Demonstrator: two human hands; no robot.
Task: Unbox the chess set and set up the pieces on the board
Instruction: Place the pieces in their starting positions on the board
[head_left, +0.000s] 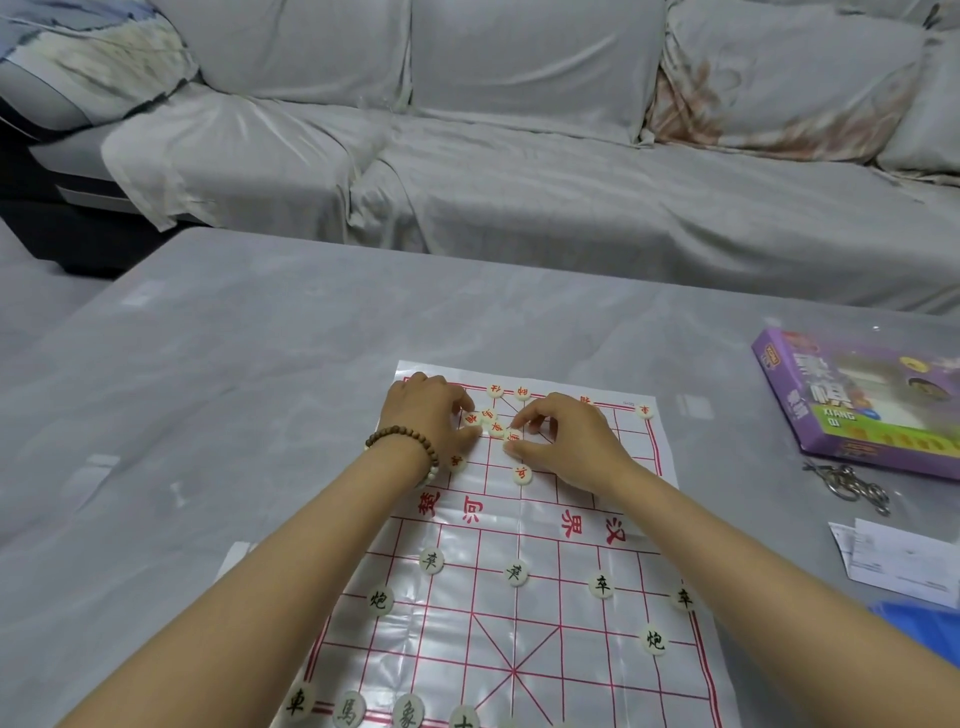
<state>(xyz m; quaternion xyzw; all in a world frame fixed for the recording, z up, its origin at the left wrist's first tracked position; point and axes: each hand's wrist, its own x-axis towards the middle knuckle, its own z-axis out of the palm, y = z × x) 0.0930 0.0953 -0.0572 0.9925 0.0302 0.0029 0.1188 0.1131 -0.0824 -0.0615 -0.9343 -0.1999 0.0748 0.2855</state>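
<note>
From the head view, the near edge of the board (545, 519) runs off the bottom of the frame, cutting through the closest row of black pieces (516, 573). The purple box (852, 410) on the right is clipped by the frame edge, as is a blue object (924, 623). The left hand (426, 410) covers the board's far-left corner.

Bare worktop (208, 389) lies left of and beyond the board. To the right are the box, some metal rings (847, 486) and paper slips (893, 561).

Both arms reach across to the far half. The left hand, bead bracelet (410, 447) at the wrist, curls its fingers down onto a cluster of red pieces (488, 414); I cannot tell whether it grips one. The right hand (566, 441) pinches a red piece (513, 436) between thumb and forefinger.
</note>
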